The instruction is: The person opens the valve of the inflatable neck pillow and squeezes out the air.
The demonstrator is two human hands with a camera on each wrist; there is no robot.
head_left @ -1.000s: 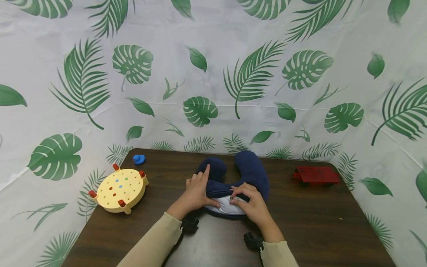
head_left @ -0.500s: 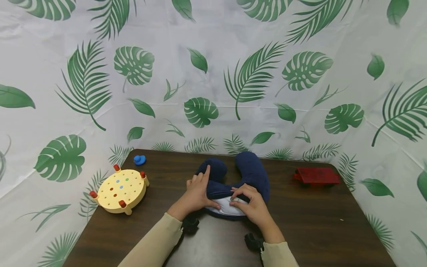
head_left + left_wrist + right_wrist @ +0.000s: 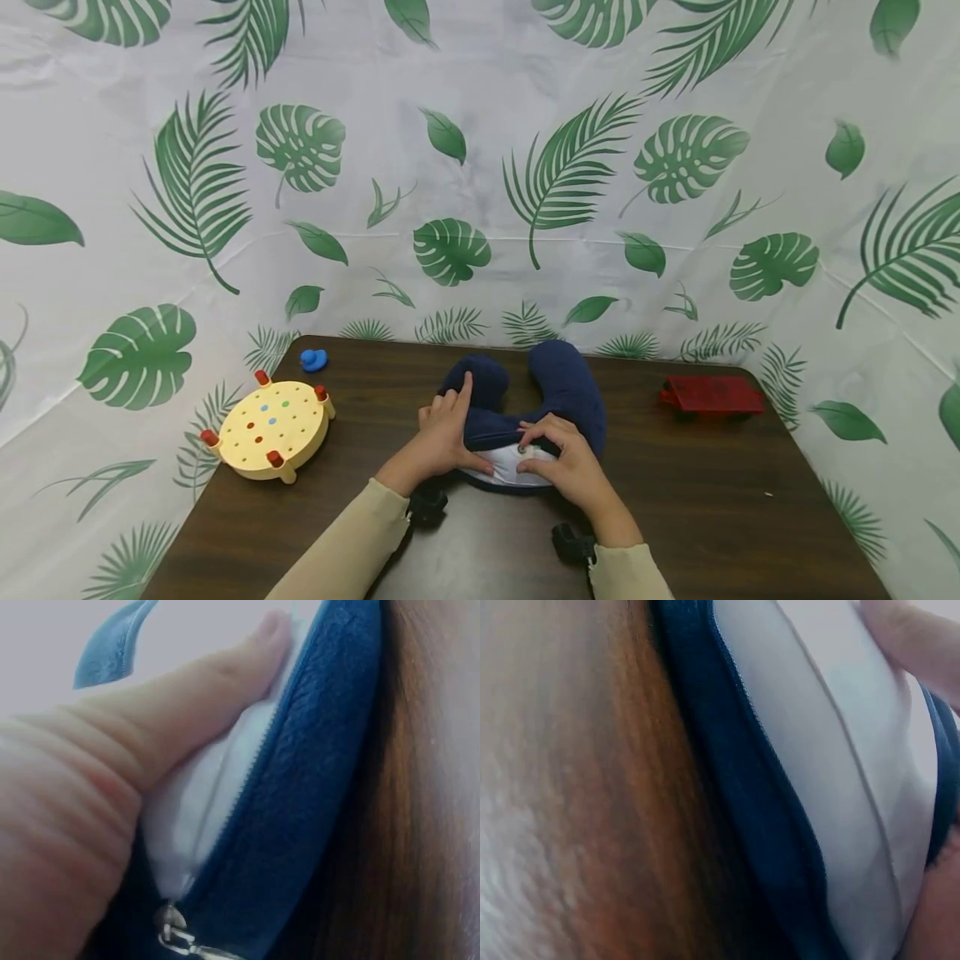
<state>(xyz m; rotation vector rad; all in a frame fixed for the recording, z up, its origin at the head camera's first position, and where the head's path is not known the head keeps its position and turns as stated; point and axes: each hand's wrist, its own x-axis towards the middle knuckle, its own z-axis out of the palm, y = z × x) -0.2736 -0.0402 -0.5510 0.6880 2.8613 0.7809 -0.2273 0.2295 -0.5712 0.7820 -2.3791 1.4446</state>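
A navy U-shaped neck pillow [image 3: 568, 387] lies on the table, its zipped cover parted over a white inner [image 3: 504, 468]. My left hand [image 3: 437, 433] rests on the pillow's left side, fingers extended and thumb pressed on the white inner. The left wrist view shows that thumb [image 3: 217, 679] beside the zipper teeth, with a metal zipper pull [image 3: 176, 937] at the opening's end. On the right, my right hand [image 3: 566, 457] touches the opening with bent fingers, index and thumb apart. A small greyish spot [image 3: 522, 450] shows between them. In the right wrist view, a seam crosses the white fabric [image 3: 847, 735].
A yellow round pegged toy [image 3: 273, 429] with red-tipped legs stands at the left of the table [image 3: 697, 500]. Behind it sits a blue toy duck [image 3: 313, 360]. A red translucent box-like object [image 3: 712, 394] lies at the back right. A leaf-print cloth hangs behind.
My right thumb has moved down from the index finger, showing the greyish spot on the white inner. My left hand and the pillow have hardly moved.
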